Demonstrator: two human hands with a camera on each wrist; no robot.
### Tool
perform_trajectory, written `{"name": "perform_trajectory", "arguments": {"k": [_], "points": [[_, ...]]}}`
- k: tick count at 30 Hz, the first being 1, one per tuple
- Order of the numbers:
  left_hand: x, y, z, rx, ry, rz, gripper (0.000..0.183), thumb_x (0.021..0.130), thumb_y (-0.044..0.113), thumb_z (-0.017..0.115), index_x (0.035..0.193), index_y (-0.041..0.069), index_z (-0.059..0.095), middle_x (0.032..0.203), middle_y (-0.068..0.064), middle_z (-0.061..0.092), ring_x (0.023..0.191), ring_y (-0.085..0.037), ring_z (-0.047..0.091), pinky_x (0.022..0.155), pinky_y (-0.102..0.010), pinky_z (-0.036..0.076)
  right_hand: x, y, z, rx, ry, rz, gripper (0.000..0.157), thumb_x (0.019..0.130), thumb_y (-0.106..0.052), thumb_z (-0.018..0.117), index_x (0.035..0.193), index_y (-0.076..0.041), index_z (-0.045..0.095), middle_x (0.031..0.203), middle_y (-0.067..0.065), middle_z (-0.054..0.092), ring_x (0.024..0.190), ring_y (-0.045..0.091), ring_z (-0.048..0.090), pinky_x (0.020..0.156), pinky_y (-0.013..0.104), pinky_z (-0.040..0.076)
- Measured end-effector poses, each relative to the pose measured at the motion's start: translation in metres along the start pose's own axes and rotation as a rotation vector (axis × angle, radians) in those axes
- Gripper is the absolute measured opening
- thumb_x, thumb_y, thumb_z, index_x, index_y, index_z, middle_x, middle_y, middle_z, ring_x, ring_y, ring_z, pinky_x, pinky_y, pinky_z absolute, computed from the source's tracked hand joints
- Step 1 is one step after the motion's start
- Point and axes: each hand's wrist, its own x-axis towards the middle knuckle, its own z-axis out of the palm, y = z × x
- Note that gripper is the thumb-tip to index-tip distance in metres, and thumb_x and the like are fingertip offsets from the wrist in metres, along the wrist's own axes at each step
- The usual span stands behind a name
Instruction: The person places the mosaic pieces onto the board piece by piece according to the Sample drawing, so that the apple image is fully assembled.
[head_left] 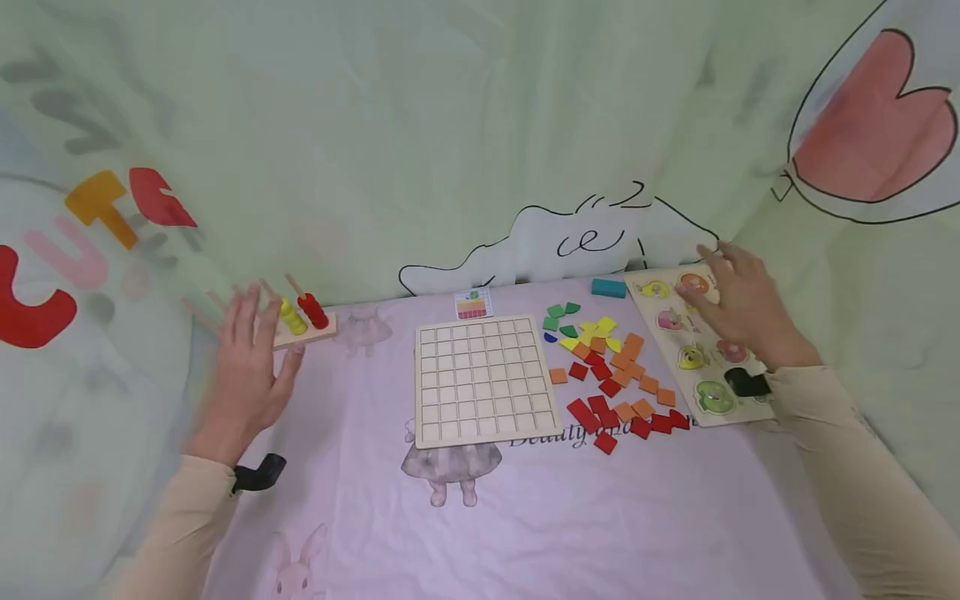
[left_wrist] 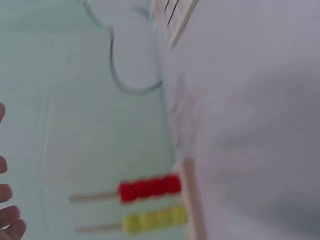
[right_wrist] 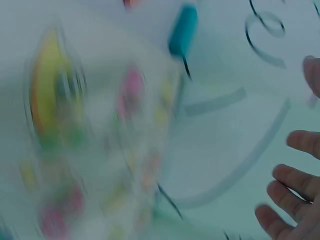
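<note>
My left hand (head_left: 242,379) is over the left part of a wooden bead stacker with upright pegs; its fingers are extended and cover part of it. Red beads (head_left: 312,312) and yellow beads (head_left: 292,317) sit on two pegs, with the base (head_left: 324,330) below. Whether the fingers touch the stacker is not clear. Over a wooden fruit picture puzzle board (head_left: 649,313), my right hand (head_left: 742,308) is spread with nothing in it. In the right wrist view the board is blurred, and the fingers (right_wrist: 287,187) stand apart from it.
A wooden grid board (head_left: 486,379) lies mid-table, a small picture card (head_left: 473,303) behind it. Loose red tiles (head_left: 606,442), orange tiles (head_left: 648,384), yellow tiles and green tiles (head_left: 551,323) are scattered to its right. A teal block (head_left: 608,288) lies near the back edge. Curtains surround the table.
</note>
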Motion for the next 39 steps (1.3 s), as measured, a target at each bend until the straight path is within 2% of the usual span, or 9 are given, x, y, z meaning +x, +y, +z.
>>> {"name": "perform_trajectory", "arguments": {"k": [3,7,11,14,19,23,29,35,39], "points": [[-0.009,0.017,0.029,-0.092,0.020,0.047,0.060,0.100,0.021,0.063,0.149,-0.009,0.050,0.149,-0.031,0.051,0.135,-0.049,0.048,0.108,-0.064,0.042,0.011,-0.029,0.036,0.082,-0.066,-0.042,0.066,0.104,-0.037,0.066,0.149,0.009,0.052,0.153,0.039,0.042,0.140,0.059,0.036,0.112,0.076,0.031],[-0.029,0.043,0.068,-0.233,-0.126,-0.032,0.048,0.098,0.016,0.070,0.138,-0.008,0.060,0.129,-0.025,0.061,0.118,-0.040,0.055,0.098,-0.055,0.048,0.024,-0.065,0.086,0.184,-0.198,-0.055,0.048,0.100,-0.031,0.072,0.136,0.001,0.068,0.137,0.027,0.061,0.127,0.044,0.052,0.106,0.064,0.046],[-0.048,0.065,0.101,-0.325,-0.292,-0.151,0.054,0.097,0.022,0.072,0.141,-0.006,0.058,0.137,-0.024,0.057,0.133,-0.041,0.050,0.110,-0.057,0.043,0.033,-0.095,0.119,0.259,-0.284,-0.059,0.042,0.098,-0.030,0.076,0.130,-0.003,0.073,0.122,0.019,0.067,0.111,0.033,0.056,0.098,0.053,0.051],[-0.061,0.077,0.116,-0.377,-0.373,-0.214,0.066,0.096,0.029,0.073,0.149,-0.005,0.053,0.155,-0.026,0.048,0.153,-0.045,0.033,0.123,-0.063,0.028,0.036,-0.114,0.130,0.254,-0.299,-0.060,0.040,0.095,-0.029,0.080,0.126,-0.004,0.075,0.114,0.016,0.068,0.104,0.031,0.057,0.094,0.049,0.051],[-0.073,0.090,0.127,-0.335,-0.442,-0.201,0.093,0.090,0.052,0.073,0.161,0.000,0.041,0.172,-0.023,0.029,0.163,-0.045,0.014,0.126,-0.067,0.012,0.033,-0.134,0.132,0.230,-0.279,0.007,0.028,0.095,-0.024,0.081,0.116,-0.006,0.077,0.107,0.012,0.070,0.097,0.028,0.058,0.087,0.043,0.052],[-0.077,0.093,0.131,-0.252,-0.458,-0.178,0.109,0.084,0.065,0.072,0.166,0.003,0.032,0.175,-0.019,0.022,0.164,-0.040,0.011,0.128,-0.063,0.008,0.030,-0.139,0.130,0.215,-0.270,0.020,0.020,0.097,-0.019,0.079,0.112,-0.005,0.078,0.100,0.011,0.070,0.091,0.027,0.059,0.079,0.038,0.051],[-0.073,0.095,0.137,-0.236,-0.480,-0.157,0.121,0.078,0.072,0.073,0.168,0.005,0.027,0.176,-0.017,0.019,0.166,-0.037,0.007,0.129,-0.061,0.006,0.027,-0.139,0.128,0.158,-0.286,-0.006,0.020,0.102,-0.018,0.072,0.116,-0.004,0.072,0.108,0.012,0.065,0.098,0.027,0.056,0.086,0.040,0.052],[-0.072,0.092,0.139,-0.214,-0.491,-0.145,0.123,0.078,0.072,0.074,0.168,0.003,0.025,0.177,-0.017,0.016,0.166,-0.037,0.006,0.130,-0.061,0.006,0.027,-0.137,0.124,0.301,-0.241,-0.019,0.021,0.103,-0.017,0.070,0.120,-0.005,0.070,0.107,0.012,0.072,0.093,0.027,0.059,0.082,0.037,0.052],[-0.072,0.089,0.141,-0.218,-0.445,-0.134,0.121,0.076,0.070,0.077,0.166,0.002,0.031,0.174,-0.021,0.023,0.163,-0.042,0.012,0.128,-0.063,0.012,0.032,-0.136,0.130,0.436,-0.193,-0.019,0.022,0.100,-0.021,0.076,0.117,-0.008,0.077,0.104,0.010,0.075,0.090,0.026,0.062,0.077,0.030,0.052]]}}
